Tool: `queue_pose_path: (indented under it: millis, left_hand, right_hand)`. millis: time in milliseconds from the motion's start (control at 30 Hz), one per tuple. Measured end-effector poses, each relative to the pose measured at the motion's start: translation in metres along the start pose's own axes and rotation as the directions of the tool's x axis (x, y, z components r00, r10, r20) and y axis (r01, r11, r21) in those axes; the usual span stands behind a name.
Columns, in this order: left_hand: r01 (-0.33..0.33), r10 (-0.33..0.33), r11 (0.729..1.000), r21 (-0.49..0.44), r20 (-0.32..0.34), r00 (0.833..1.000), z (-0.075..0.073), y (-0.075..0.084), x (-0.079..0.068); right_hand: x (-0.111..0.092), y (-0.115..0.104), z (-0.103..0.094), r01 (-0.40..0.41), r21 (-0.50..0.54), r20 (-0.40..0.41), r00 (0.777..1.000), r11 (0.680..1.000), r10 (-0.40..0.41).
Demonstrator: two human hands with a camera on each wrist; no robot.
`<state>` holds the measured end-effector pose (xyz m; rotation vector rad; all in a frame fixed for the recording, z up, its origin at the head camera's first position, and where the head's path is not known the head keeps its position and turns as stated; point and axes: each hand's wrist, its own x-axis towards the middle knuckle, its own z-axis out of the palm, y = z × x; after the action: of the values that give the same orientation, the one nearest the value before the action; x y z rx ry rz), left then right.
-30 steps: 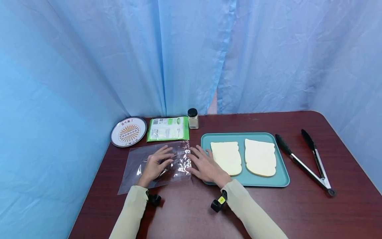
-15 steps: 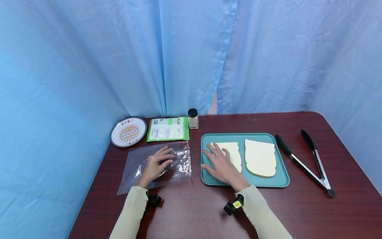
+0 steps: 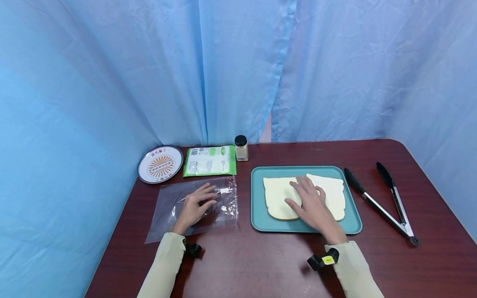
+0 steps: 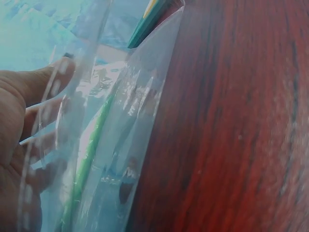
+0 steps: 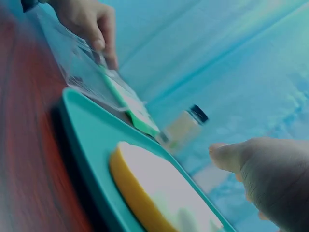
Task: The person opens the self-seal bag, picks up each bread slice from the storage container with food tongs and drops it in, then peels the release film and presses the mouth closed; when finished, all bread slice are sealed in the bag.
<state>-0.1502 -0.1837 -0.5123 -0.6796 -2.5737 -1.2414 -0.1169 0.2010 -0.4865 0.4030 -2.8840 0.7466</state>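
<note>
My left hand (image 3: 193, 210) lies over a clear plastic bag (image 3: 164, 215) on the table, its fingers spread and pointing right. In the left wrist view, shiny film of the bag (image 4: 145, 92) stands in front of those fingers. My right hand (image 3: 314, 207) hovers over the teal tray (image 3: 257, 225), fingers apart and holding nothing. Below it lie two slices of bread, the left slice (image 3: 279, 198) and the right slice (image 3: 337, 194), which it partly hides. In the right wrist view, the thumb (image 5: 227, 157) is clear of a slice (image 5: 149, 179).
Behind the bag lie a green-and-white packet (image 3: 208, 161) and a patterned plate (image 3: 162, 164). A black-capped jar (image 3: 241, 149) stands beside the packet. Spread tongs (image 3: 384, 213) lie right of the tray. Blue curtains (image 3: 238, 70) hang behind the table (image 3: 261, 265).
My right hand has moved right, from the bag's edge across the tray and past the left slice to the gap between the slices. My left hand has stayed on the bag.
</note>
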Motion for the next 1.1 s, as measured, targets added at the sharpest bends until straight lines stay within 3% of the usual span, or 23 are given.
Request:
queue_pose_path:
  millis: [333,700,867,1100]
  left_hand:
    - [0.022,-0.022,1.000,0.008,0.005,1.000,0.000,-0.001,-0.002]
    - [0.022,-0.022,1.000,-0.008,0.014,1.000,0.000,0.000,-0.003]
    - [-0.006,0.006,1.000,-0.004,0.006,1.000,0.000,-0.001,-0.002]
    - [0.018,-0.017,1.000,-0.010,0.010,1.000,-0.001,0.001,-0.003]
  right_hand:
    - [-0.011,0.028,-0.022,-0.089,0.005,-0.142,0.986,0.996,0.089]
    - [-0.030,0.063,-0.042,-0.192,0.034,-0.135,0.971,0.981,0.195]
    - [-0.039,0.080,-0.048,-0.273,0.012,-0.152,0.950,0.962,0.271]
    - [-0.055,0.106,-0.059,-0.347,0.024,-0.178,0.921,0.938,0.345]
